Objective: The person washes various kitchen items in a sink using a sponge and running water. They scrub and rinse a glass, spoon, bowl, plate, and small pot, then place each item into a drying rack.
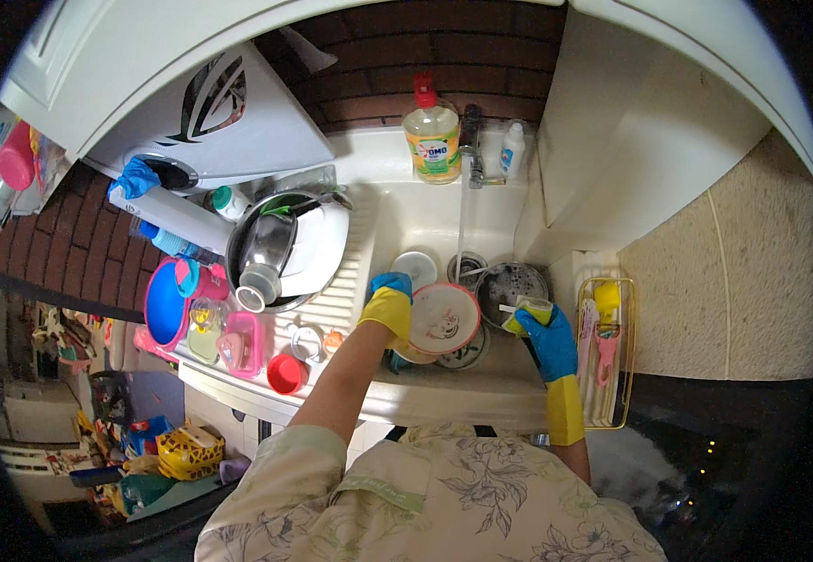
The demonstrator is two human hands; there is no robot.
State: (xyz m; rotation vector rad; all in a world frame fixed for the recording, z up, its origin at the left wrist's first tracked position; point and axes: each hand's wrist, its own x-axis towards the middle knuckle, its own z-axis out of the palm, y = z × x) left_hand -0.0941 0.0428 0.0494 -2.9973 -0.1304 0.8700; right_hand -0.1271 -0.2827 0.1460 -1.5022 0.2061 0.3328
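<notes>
In a yellow and blue rubber glove, my left hand [392, 302] grips the left rim of a white bowl [441, 319] with a red edge and a dark pattern inside. My right hand [550, 341], gloved alike, holds a green and yellow sponge [529, 312] just right of the bowl. Beneath the sponge sits a dark round pot [512, 284] with suds in it. A small white dish [415, 267] and a patterned plate [469, 351], partly covered by the bowl, lie in the pale sink [424, 218]. My fingers on the bowl's underside are hidden.
Behind the sink stand a faucet [473, 144], an OMO bottle [434, 144] and a small white bottle [512, 151]. Leftward, a metal basin [234, 246] holds cookware on the ribbed drainboard [350, 270], near a red cup [287, 374]. A gold wire rack [628, 351] is at right.
</notes>
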